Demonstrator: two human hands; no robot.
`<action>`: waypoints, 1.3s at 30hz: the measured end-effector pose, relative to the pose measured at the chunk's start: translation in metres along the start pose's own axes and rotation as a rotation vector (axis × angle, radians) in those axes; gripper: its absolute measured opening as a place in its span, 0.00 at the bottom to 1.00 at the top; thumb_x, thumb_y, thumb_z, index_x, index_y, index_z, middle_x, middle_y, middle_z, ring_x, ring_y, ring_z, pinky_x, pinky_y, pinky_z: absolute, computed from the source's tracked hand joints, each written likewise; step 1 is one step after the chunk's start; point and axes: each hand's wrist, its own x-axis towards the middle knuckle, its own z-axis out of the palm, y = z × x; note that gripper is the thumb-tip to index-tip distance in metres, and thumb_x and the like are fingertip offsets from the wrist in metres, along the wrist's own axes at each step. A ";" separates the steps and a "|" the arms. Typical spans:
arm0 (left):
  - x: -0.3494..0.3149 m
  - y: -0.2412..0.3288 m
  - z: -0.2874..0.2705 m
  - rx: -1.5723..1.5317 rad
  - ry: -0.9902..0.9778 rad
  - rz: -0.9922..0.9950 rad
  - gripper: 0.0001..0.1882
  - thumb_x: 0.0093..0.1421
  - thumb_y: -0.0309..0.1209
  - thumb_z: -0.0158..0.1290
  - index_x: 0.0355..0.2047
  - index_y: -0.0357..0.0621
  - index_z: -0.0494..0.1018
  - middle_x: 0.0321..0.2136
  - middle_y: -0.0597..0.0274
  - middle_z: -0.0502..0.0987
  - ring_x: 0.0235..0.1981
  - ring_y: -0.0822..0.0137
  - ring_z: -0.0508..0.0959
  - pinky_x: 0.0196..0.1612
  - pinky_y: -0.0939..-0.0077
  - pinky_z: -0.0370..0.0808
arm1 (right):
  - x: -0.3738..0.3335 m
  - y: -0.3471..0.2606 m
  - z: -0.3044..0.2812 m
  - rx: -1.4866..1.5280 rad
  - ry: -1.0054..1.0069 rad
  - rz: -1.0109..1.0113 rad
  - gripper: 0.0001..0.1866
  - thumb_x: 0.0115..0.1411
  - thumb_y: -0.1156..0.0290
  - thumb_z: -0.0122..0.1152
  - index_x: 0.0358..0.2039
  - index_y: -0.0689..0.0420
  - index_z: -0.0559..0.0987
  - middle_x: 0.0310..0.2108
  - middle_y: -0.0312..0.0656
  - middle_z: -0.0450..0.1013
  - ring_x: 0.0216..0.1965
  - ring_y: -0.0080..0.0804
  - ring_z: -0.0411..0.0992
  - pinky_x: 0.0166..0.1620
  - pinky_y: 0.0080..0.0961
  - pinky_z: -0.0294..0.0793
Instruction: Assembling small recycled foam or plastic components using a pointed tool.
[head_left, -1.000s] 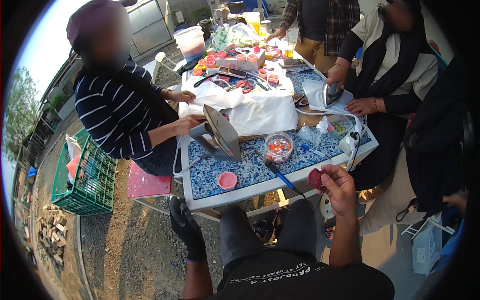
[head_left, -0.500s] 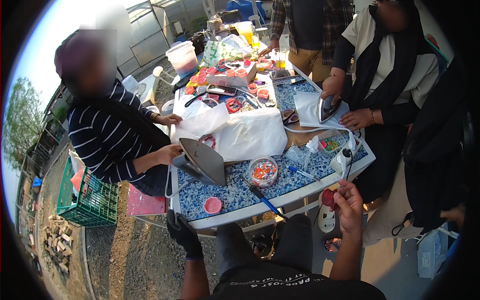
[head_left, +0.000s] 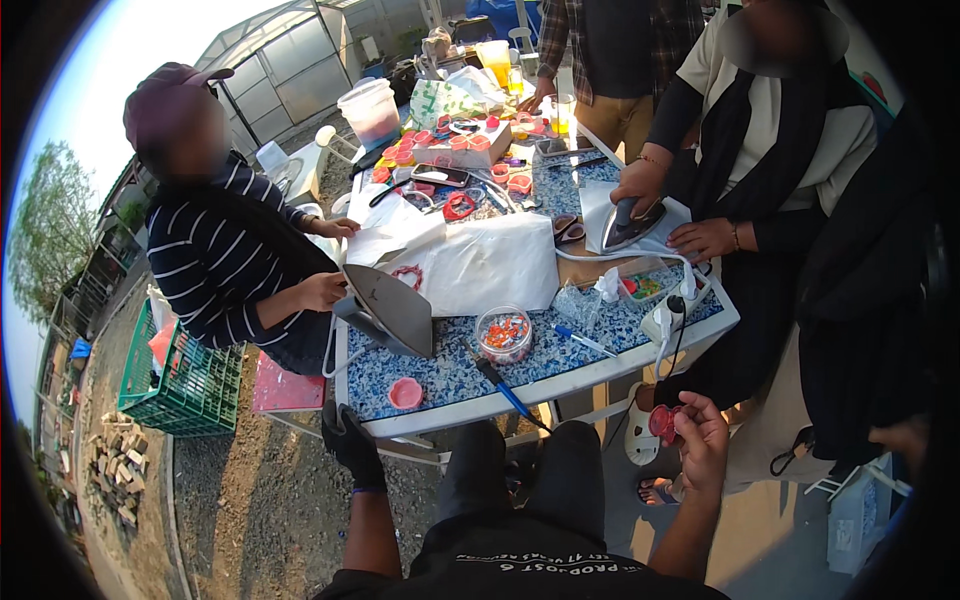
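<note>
My right hand (head_left: 704,440) is raised off the table's front right side, fingers and thumb pinching a small, round, glossy red piece (head_left: 663,425). Its exact kind is not clear. My left hand (head_left: 352,450), in a black glove, hangs by the table's front left corner with its fingers apart and nothing visible in it. Nearest to it on the blue speckled tabletop (head_left: 450,385) is a pink round cup (head_left: 405,393). A blue-handled soldering-iron-like tool (head_left: 510,388) sticks out over the front edge, beside a clear tub (head_left: 503,335) of orange and white bits.
A person at left holds a tilted clothes iron (head_left: 390,310) near white paper (head_left: 490,265). Another at right presses an iron (head_left: 632,228) on paper. White cables, a power strip (head_left: 672,315) and a blue pen (head_left: 585,341) lie at right. A green crate (head_left: 185,385) stands left.
The red piece has turned in my right hand, showing more of its round face. My view has shifted slightly. The person at right has slid the iron a little to the left.
</note>
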 end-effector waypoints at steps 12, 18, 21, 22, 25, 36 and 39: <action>-0.003 0.012 0.011 -0.015 0.116 0.088 0.16 0.69 0.30 0.54 0.52 0.31 0.75 0.46 0.48 0.80 0.46 0.55 0.80 0.51 0.64 0.77 | -0.027 -0.008 -0.018 0.034 0.071 0.053 0.23 0.55 0.87 0.54 0.53 0.66 0.77 0.41 0.37 0.73 0.40 0.21 0.73 0.47 0.20 0.77; -0.005 0.010 0.007 -0.189 0.114 0.059 0.18 0.68 0.29 0.54 0.55 0.30 0.74 0.51 0.46 0.78 0.50 0.55 0.79 0.53 0.65 0.76 | -0.026 -0.018 0.022 -0.081 -0.045 -0.062 0.19 0.53 0.88 0.54 0.47 0.67 0.80 0.38 0.37 0.74 0.38 0.22 0.74 0.47 0.19 0.76; -0.004 0.006 -0.001 -0.207 0.055 0.065 0.21 0.66 0.32 0.57 0.56 0.31 0.74 0.53 0.44 0.76 0.55 0.50 0.76 0.58 0.59 0.72 | -0.027 -0.020 0.052 -0.132 -0.203 -0.097 0.18 0.53 0.88 0.54 0.45 0.67 0.80 0.37 0.37 0.74 0.38 0.23 0.76 0.42 0.20 0.77; -0.008 0.011 -0.002 -0.103 0.033 0.045 0.22 0.67 0.31 0.57 0.58 0.32 0.72 0.54 0.45 0.76 0.57 0.52 0.75 0.60 0.60 0.71 | -0.029 -0.020 0.065 -0.165 -0.203 -0.116 0.14 0.54 0.87 0.56 0.41 0.66 0.80 0.36 0.37 0.74 0.36 0.22 0.75 0.41 0.20 0.76; -0.006 0.014 -0.004 -0.174 -0.075 0.028 0.24 0.66 0.28 0.57 0.61 0.31 0.69 0.57 0.46 0.73 0.60 0.54 0.73 0.62 0.62 0.69 | -0.042 -0.020 0.097 -0.223 -0.214 -0.097 0.10 0.55 0.85 0.59 0.38 0.65 0.81 0.31 0.38 0.76 0.34 0.20 0.75 0.40 0.18 0.75; -0.006 0.006 -0.003 -0.444 -0.144 0.103 0.20 0.70 0.28 0.52 0.59 0.32 0.68 0.59 0.48 0.71 0.60 0.59 0.72 0.63 0.64 0.69 | -0.066 -0.002 0.150 -0.285 -0.257 -0.083 0.08 0.58 0.83 0.63 0.39 0.67 0.80 0.30 0.38 0.78 0.30 0.18 0.75 0.37 0.17 0.76; -0.006 0.007 -0.010 -0.218 -0.141 0.205 0.20 0.70 0.28 0.53 0.59 0.33 0.69 0.57 0.49 0.72 0.60 0.56 0.72 0.63 0.61 0.68 | -0.067 -0.008 0.159 -0.304 -0.223 -0.163 0.08 0.58 0.84 0.63 0.39 0.66 0.79 0.33 0.40 0.79 0.31 0.19 0.76 0.37 0.18 0.77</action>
